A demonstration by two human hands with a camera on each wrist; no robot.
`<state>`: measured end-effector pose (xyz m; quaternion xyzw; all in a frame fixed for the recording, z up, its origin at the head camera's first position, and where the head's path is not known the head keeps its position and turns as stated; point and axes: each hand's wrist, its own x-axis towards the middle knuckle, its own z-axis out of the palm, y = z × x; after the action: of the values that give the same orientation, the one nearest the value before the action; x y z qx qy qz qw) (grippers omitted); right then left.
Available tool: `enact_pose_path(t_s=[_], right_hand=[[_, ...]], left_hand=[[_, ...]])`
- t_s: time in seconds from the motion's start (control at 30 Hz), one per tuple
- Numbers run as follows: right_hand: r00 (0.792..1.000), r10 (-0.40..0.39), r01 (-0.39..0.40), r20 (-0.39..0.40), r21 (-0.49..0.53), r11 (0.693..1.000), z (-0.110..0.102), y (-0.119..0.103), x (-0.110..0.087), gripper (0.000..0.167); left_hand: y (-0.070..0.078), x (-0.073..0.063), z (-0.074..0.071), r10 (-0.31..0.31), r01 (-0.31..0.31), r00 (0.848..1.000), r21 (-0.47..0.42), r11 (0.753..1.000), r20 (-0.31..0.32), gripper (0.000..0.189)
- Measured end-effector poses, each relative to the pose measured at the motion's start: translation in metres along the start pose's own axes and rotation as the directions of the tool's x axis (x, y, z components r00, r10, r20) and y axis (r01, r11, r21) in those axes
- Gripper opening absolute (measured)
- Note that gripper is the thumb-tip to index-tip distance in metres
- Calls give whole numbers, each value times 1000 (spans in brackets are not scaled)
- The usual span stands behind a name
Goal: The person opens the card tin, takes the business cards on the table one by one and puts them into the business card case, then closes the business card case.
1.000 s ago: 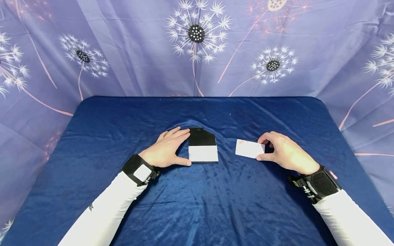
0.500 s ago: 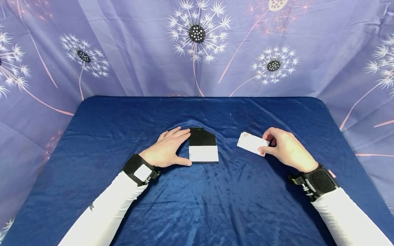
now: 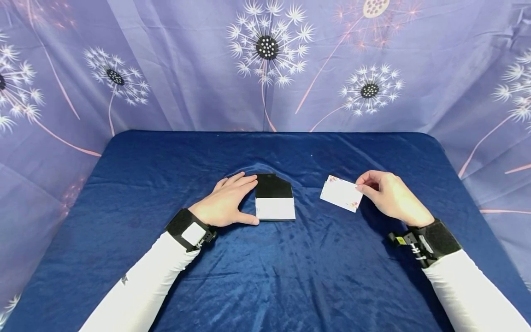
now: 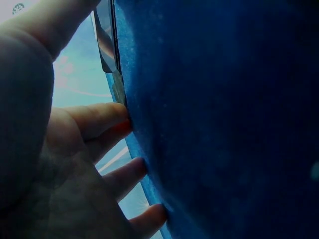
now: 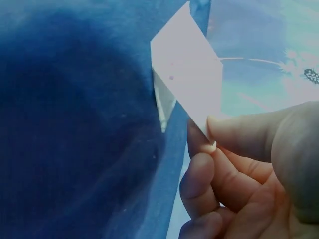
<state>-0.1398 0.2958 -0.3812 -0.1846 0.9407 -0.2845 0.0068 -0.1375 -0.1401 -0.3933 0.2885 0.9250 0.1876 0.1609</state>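
My left hand (image 3: 226,200) lies palm down on the cloth with straight, spread fingers. Its thumb and index fingertip touch the left side of a flat black holder (image 3: 271,186), which has one slanted corner. A white card (image 3: 275,208) covers the holder's near half. In the left wrist view only the holder's glossy side (image 4: 105,42) shows. To the right, my right hand (image 3: 387,193) pinches the corner of a white card with flowers in its corners (image 3: 342,192) between thumb and index finger. The right wrist view shows it tilted above another white piece (image 5: 164,102).
A wrinkled dark blue cloth (image 3: 265,276) covers the table. Behind it and at both sides hangs a lilac curtain (image 3: 186,69) with a dandelion print. Each wrist wears a black strap (image 3: 437,244) with a small camera.
The card in my right hand has turned, and its right corner has shifted slightly right. Flower prints now show in its corners. My left hand and the black holder have stayed in place.
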Motion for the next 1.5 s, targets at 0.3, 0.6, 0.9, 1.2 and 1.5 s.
enact_pose_path(t_s=[0.3, 0.6, 0.9, 1.2, 1.5], right_hand=[[1000, 1, 0, -12, 20, 1000, -3, -10, 7, 9], [1000, 1, 0, -12, 33, 999, -2, -21, 17, 10], [1000, -12, 13, -16, 53, 998, 1, -36, 29, 9], [1000, -29, 29, 3, 84, 996, 4, -49, 39, 12], [999, -55, 54, 0, 98, 994, 10, -60, 49, 10]], left_hand=[[1, 0, 0, -6, 6, 1000, -3, 1000, -3, 103], [2, -1, 0, -6, 6, 1000, -8, 1000, -1, 103], [1, -1, 0, 2, -2, 1000, -2, 1000, -5, 104], [0, -1, 1, 1, -1, 1000, 1, 1000, -6, 104], [1, -1, 1, -3, 3, 1000, 1, 1000, -3, 103]])
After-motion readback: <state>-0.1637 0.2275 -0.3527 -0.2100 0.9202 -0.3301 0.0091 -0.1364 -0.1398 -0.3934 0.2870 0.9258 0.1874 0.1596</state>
